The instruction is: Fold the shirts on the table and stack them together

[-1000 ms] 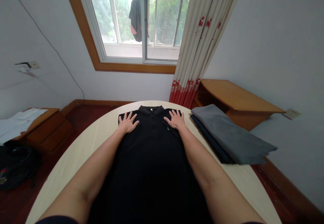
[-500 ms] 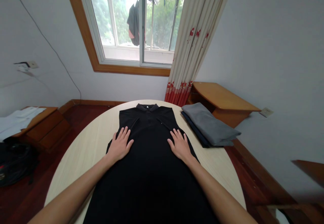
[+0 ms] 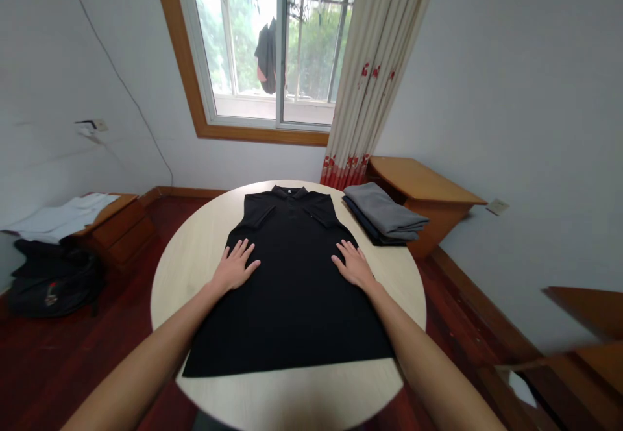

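A black polo shirt (image 3: 294, 288) lies spread face up on a round, pale wooden table (image 3: 180, 269). Its collar points toward the window and its hem lies near me. Both short sleeves are folded inward over the chest. My left hand (image 3: 234, 267) rests flat on the shirt's left edge, fingers spread. On the opposite edge my right hand (image 3: 354, 265) lies flat too, its fingers apart. Neither hand grips the cloth.
Folded grey and dark garments (image 3: 384, 213) are stacked at the table's right back. Behind them stands a wooden desk (image 3: 428, 181) beside the curtain (image 3: 370, 80). To the left are a low cabinet (image 3: 121, 226) with white sheets and a black bag (image 3: 53, 282).
The view has shifted, so the shirt's hem and the table's near edge now show. Both hands have slid down the shirt's sides toward me, staying flat.
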Demonstrator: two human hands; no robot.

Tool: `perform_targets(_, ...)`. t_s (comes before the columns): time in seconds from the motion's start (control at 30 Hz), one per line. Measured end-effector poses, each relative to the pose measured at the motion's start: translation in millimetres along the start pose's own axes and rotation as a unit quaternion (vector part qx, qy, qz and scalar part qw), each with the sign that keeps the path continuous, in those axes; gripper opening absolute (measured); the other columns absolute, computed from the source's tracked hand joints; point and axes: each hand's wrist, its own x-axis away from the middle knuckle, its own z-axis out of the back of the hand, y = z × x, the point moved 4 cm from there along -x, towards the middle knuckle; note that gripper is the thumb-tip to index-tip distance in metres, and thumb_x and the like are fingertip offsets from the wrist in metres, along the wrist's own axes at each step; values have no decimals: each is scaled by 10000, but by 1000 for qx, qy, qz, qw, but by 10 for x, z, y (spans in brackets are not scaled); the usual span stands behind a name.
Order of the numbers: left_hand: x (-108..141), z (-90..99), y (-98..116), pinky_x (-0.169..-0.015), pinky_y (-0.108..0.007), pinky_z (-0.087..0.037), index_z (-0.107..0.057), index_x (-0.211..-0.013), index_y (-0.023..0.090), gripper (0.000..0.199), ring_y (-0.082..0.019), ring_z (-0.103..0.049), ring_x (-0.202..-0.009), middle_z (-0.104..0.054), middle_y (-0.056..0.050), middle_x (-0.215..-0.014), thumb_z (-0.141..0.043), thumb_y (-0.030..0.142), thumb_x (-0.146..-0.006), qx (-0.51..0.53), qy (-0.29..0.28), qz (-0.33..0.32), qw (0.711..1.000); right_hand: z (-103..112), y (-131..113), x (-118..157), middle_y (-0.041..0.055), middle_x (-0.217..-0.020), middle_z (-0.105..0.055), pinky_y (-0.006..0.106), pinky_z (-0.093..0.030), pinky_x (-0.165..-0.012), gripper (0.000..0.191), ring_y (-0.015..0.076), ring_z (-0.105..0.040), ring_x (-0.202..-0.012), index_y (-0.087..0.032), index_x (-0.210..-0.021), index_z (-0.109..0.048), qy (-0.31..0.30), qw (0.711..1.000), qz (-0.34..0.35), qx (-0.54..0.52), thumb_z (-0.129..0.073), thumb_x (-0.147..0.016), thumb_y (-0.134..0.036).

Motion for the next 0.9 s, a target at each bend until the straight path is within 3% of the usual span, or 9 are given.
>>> perform_targets(0.2, 29, 51, -37, -1235, -500, -152, -309, -1587, 193, 717, -262, -132, -1552, -192, -73, -1672, -259, 608, -1005, 11, 1, -11, 1000, 8, -58, 117, 103, -1652, -266, 434, -128, -1234, 640, 244, -193, -1536, -155, -1551, -374, -6, 1000, -8, 6, -319, -1031, -525)
perform_targets(0.3, 76, 88, -33, -1218, -518, -197, -380, -1555, 184, 662, -275, -203, -1536, -256, -94, -1656, -269, 550, -1015, 3, 20, 22, 1000, 66, -146, 158, 112, -1654, -260, 466, -137, -1228, 621, 261, -207, -1530, -157, -1548, -375, -15, 999, -27, 8, -339, -1032, -500)
perform_targets(0.47, 328, 215, -80, -1142, -523, -346, -460, -1494, 127, 640, -327, -385, -1445, -388, -178, -1588, -332, 508, -996, -12, 71, 118, 990, 204, -512, 171, 116, -1640, -298, 487, -161, -1218, 599, 259, -232, -1520, -176, -1529, -403, -4, 1000, 22, -20, -416, -1012, -479)
perform_targets(0.63, 558, 327, -208, -986, -466, -491, -560, -1394, 122, 541, -347, -576, -1241, -599, -200, -1376, -396, 413, -968, -24, 92, 146, 985, 219, -859, 126, 116, -1553, -455, 412, -252, -1195, 509, 237, -395, -1437, -178, -1426, -537, 51, 994, 61, -68, -495, -990, -437)
perform_targets(0.7, 579, 347, -307, -931, -420, -517, -570, -1373, 131, 519, -336, -624, -1172, -628, -196, -1330, -441, 390, -943, -8, 84, 160, 984, 189, -915, 125, 114, -1502, -515, 365, -287, -1175, 451, 221, -450, -1394, -169, -1376, -582, 88, 991, 62, -83, -498, -990, -388)
perform_targets(0.8, 564, 346, -464, -863, -365, -529, -606, -1302, 143, 493, -325, -663, -1121, -669, -190, -1275, -536, 384, -878, 59, 26, 198, 978, 139, -900, 144, 107, -1424, -585, 331, -338, -1138, 401, 206, -514, -1325, -170, -1323, -618, 117, 985, 64, -107, -505, -985, -354)
perform_targets(0.9, 565, 360, -534, -749, -308, -533, -704, -986, 175, 308, -300, -712, -984, -755, -139, -1047, -607, 414, -819, 110, -34, 210, 971, 119, -791, 155, 87, -1403, -600, 324, -378, -1107, 389, 201, -532, -1299, -187, -1312, -622, 119, 983, 52, -131, -515, -981, -361)
